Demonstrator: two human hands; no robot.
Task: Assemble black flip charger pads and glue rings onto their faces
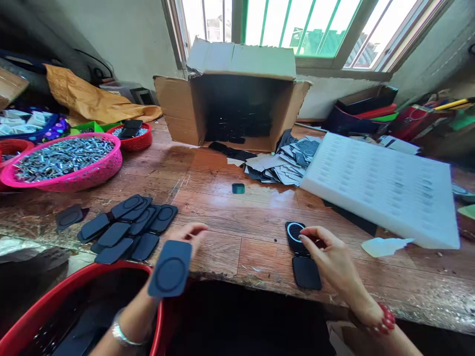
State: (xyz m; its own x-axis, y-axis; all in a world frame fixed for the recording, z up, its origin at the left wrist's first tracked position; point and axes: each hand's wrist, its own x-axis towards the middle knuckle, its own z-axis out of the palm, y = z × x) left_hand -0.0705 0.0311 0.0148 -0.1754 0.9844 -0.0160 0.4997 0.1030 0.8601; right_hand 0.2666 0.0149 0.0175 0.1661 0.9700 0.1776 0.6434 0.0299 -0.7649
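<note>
My left hand (pixel 185 237) holds a dark blue-black flat pad with a ring outline (pixel 170 269) above the rim of a red basin (pixel 74 284). My right hand (pixel 330 257) rests on the wooden table (pixel 252 207), fingertips on a black part with a white ringed round grille (pixel 295 232). A second flat black pad (pixel 306 272) lies just below that part, under my palm. A pile of several similar black pads (pixel 128 227) lies left of my left hand.
A pink basket of metal screws (pixel 63 160) and a small red bowl (pixel 133 136) stand at the left. An open cardboard box (pixel 237 94) lies on its side at the back. Paper scraps (pixel 285 163), a white foam tray (pixel 382 185) and a small teal square (pixel 238 188) lie nearby.
</note>
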